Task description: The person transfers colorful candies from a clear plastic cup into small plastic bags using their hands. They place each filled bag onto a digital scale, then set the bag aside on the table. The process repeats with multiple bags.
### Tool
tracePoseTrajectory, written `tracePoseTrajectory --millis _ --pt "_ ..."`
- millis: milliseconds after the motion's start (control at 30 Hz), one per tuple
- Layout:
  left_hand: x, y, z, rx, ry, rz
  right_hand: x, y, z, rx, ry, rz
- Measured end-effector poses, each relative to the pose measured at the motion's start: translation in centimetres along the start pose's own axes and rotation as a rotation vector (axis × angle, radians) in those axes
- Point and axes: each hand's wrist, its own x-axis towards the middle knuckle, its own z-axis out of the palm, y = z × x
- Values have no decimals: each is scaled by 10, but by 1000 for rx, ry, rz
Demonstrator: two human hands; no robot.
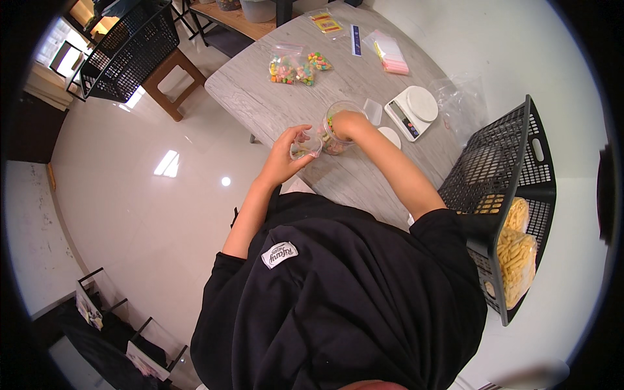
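Note:
My left hand point(284, 156) is closed round a small clear plastic cup point(307, 148) at the table's near edge, with a few coloured pieces seen inside. My right hand point(350, 125) reaches into the mouth of a clear round jar point(333, 144) just right of the cup. Small multicoloured pieces lie in the jar. The right fingers are hidden inside it. By my right forearm lies a white round lid point(390, 137), partly covered, and a small clear plastic piece point(372, 111) is behind it. Filled clear bags of coloured pieces point(283, 70) lie farther back, with a smaller bag point(318, 61) beside them.
A white digital scale point(416, 109) stands right of the jar, with crumpled clear plastic point(463, 104) by the wall. Toward the back are a pink-edged stack of bags point(391, 57), a blue strip point(355, 40) and a yellow packet point(326, 23). A black basket point(484, 162) holds bagged yellow snacks point(517, 257).

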Motion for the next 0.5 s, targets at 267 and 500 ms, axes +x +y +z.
tracePoseTrajectory --millis 267,500 --pt "1 -1 1 13 -12 16 12 4 9 3 5 36" --pt "-1 1 -1 21 -23 -1 20 11 8 -40 -213 -144"
